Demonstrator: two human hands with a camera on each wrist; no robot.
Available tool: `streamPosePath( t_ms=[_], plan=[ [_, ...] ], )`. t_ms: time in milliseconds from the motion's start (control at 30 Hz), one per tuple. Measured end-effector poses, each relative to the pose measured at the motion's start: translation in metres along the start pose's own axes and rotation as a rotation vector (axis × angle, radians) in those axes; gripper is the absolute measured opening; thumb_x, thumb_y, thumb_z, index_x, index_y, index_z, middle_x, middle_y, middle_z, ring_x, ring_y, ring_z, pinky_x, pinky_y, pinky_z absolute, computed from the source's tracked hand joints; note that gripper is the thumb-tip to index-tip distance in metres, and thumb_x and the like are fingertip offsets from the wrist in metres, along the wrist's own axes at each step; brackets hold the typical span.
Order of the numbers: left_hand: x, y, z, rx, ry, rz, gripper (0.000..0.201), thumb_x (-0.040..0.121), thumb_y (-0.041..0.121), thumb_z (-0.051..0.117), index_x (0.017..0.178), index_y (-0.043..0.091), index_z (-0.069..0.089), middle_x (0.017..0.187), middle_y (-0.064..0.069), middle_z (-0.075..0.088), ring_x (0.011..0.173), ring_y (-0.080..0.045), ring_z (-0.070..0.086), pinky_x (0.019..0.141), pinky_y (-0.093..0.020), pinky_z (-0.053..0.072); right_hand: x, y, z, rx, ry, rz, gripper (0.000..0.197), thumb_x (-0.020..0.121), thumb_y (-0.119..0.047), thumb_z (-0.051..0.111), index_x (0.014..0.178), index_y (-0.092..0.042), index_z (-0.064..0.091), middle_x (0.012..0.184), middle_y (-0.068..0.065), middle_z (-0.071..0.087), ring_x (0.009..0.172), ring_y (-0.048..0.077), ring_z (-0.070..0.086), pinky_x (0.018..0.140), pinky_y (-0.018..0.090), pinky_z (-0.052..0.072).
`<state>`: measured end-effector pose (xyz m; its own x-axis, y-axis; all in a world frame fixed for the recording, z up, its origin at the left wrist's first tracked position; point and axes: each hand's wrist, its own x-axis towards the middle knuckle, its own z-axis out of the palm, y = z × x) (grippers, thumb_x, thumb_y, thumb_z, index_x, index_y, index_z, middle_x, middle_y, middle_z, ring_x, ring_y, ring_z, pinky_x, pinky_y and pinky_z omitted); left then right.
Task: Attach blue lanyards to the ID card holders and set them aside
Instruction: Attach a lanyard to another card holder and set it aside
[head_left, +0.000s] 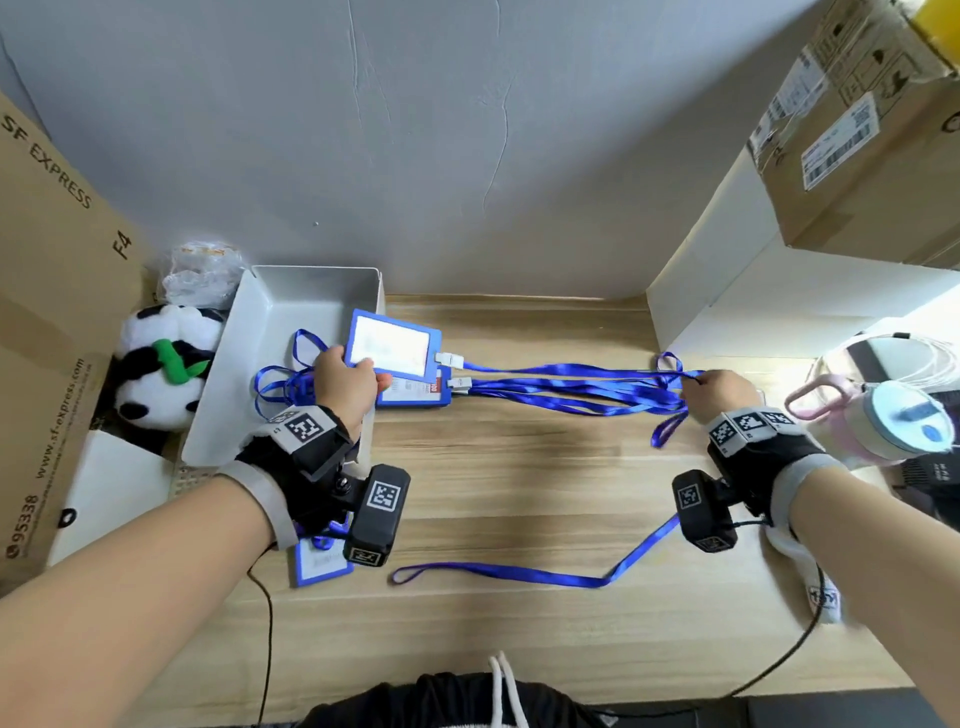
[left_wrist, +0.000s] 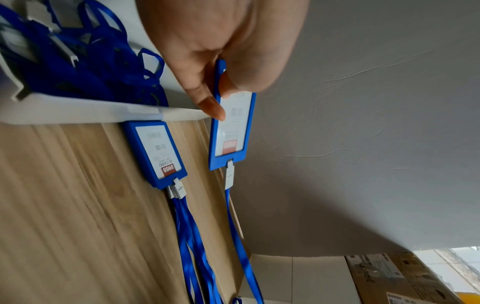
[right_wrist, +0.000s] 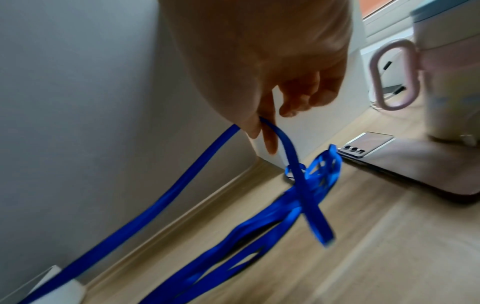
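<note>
My left hand (head_left: 363, 369) grips a blue ID card holder (head_left: 392, 345) by its short end, lifted over the white tray's (head_left: 311, 280) right wall. A white clip joins it to a blue lanyard (head_left: 571, 369) stretched rightwards. My right hand (head_left: 693, 384) pinches that lanyard's (right_wrist: 291, 156) far loop between thumb and finger. Below the held holder (left_wrist: 232, 131) a stack of holders (left_wrist: 158, 154) lies on the table, their lanyards (head_left: 571, 397) trailing right. Another holder (head_left: 319, 564) lies under my left wrist, with a lanyard (head_left: 519, 574) along the table's front. Loose lanyards (head_left: 288, 382) fill the tray.
A panda plush (head_left: 161, 364) and an SF Express carton (head_left: 52, 312) stand at the left. At the right are a pink tumbler (head_left: 883, 421), a phone (right_wrist: 366, 147), a white box (head_left: 727, 291) and a labelled carton (head_left: 857, 145) above it. A grey wall runs behind the table.
</note>
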<state>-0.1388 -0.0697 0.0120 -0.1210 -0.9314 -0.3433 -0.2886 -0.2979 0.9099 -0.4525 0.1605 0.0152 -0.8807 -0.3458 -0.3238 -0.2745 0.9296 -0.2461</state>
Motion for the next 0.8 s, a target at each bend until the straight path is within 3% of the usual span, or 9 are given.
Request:
streamPosePath(
  t_ms=[100, 233, 300, 367, 500, 600, 700, 767, 800],
  plan=[
    [0.002, -0.010, 0.010, -0.054, -0.025, -0.063, 0.010, 0.095, 0.004, 0.046, 0.096, 0.003, 0.055, 0.073, -0.006, 0.056, 0.035, 0.001, 0.053, 0.046, -0.011, 0.049, 0.002, 0.004, 0.004, 0.102, -0.048, 0.062, 0.031, 0.096, -0.012, 0.039, 0.118, -0.002, 0.058, 0.121, 0.016, 0.059, 0.110, 0.030, 0.057, 0.088, 0.031, 0.044],
    [0.004, -0.018, 0.031, -0.136, -0.040, -0.138, 0.020, 0.095, 0.008, 0.047, 0.075, 0.009, 0.050, 0.075, -0.008, 0.055, 0.035, -0.001, 0.054, 0.046, -0.013, 0.051, 0.027, 0.014, 0.015, 0.390, -0.089, 0.142, 0.029, 0.092, -0.006, 0.044, 0.117, 0.001, 0.058, 0.112, 0.021, 0.065, 0.102, 0.033, 0.065, 0.085, 0.036, 0.054],
    [0.004, -0.018, 0.041, -0.187, -0.038, -0.186, 0.016, 0.098, 0.009, 0.041, 0.085, 0.006, 0.050, 0.083, -0.012, 0.057, 0.035, -0.004, 0.055, 0.045, -0.015, 0.052, 0.037, 0.015, 0.018, 0.483, 0.007, 0.152, 0.030, 0.088, -0.004, 0.044, 0.114, -0.003, 0.060, 0.108, 0.021, 0.066, 0.100, 0.036, 0.064, 0.087, 0.041, 0.053],
    [0.007, -0.020, 0.051, -0.255, -0.022, -0.257, 0.014, 0.099, 0.009, 0.035, 0.105, 0.001, 0.045, 0.096, -0.018, 0.058, 0.037, -0.008, 0.059, 0.044, -0.019, 0.053, 0.045, 0.015, 0.019, 0.421, 0.104, 0.114, 0.034, 0.086, -0.003, 0.042, 0.115, -0.008, 0.060, 0.109, 0.020, 0.065, 0.102, 0.036, 0.061, 0.086, 0.037, 0.047],
    [0.019, -0.033, 0.062, -0.438, 0.057, -0.397, 0.041, 0.100, 0.007, 0.029, 0.141, 0.003, 0.029, 0.127, -0.026, 0.051, 0.046, -0.017, 0.066, 0.045, -0.023, 0.054, 0.060, 0.013, 0.028, 0.341, 0.085, 0.043, 0.036, 0.090, -0.006, 0.040, 0.124, -0.008, 0.052, 0.119, 0.021, 0.060, 0.108, 0.039, 0.055, 0.087, 0.037, 0.040],
    [0.022, -0.039, 0.068, -0.482, 0.116, -0.513, 0.042, 0.100, 0.004, 0.028, 0.141, -0.002, 0.027, 0.116, -0.022, 0.055, 0.061, -0.019, 0.065, 0.048, -0.021, 0.054, 0.069, 0.016, 0.041, 0.271, 0.022, 0.046, 0.033, 0.093, -0.016, 0.045, 0.124, -0.007, 0.051, 0.120, 0.022, 0.059, 0.111, 0.039, 0.053, 0.087, 0.037, 0.039],
    [0.023, -0.043, 0.072, -0.355, 0.132, -0.604, 0.034, 0.098, 0.004, 0.032, 0.130, -0.004, 0.043, 0.078, -0.004, 0.052, 0.067, -0.014, 0.055, 0.052, -0.017, 0.048, 0.078, 0.019, 0.055, 0.227, -0.004, 0.094, 0.033, 0.093, -0.021, 0.049, 0.122, -0.006, 0.052, 0.120, 0.023, 0.059, 0.111, 0.038, 0.053, 0.088, 0.035, 0.039],
    [0.024, -0.035, 0.071, -0.147, 0.139, -0.616, 0.025, 0.100, 0.022, 0.036, 0.091, 0.011, 0.055, 0.063, 0.001, 0.043, 0.067, -0.019, 0.055, 0.045, -0.021, 0.035, 0.083, 0.020, 0.063, 0.181, -0.018, 0.094, 0.032, 0.091, -0.021, 0.050, 0.117, -0.003, 0.055, 0.117, 0.025, 0.060, 0.108, 0.040, 0.055, 0.087, 0.036, 0.040],
    [0.020, -0.042, 0.069, 0.244, 0.118, -0.499, 0.032, 0.099, 0.031, 0.037, 0.075, 0.013, 0.047, 0.059, 0.001, 0.040, 0.067, -0.022, 0.055, 0.044, -0.024, 0.028, 0.085, 0.020, 0.066, 0.156, -0.024, 0.091, 0.030, 0.090, -0.020, 0.051, 0.112, -0.001, 0.057, 0.114, 0.027, 0.061, 0.106, 0.041, 0.057, 0.085, 0.037, 0.042]
  ],
)
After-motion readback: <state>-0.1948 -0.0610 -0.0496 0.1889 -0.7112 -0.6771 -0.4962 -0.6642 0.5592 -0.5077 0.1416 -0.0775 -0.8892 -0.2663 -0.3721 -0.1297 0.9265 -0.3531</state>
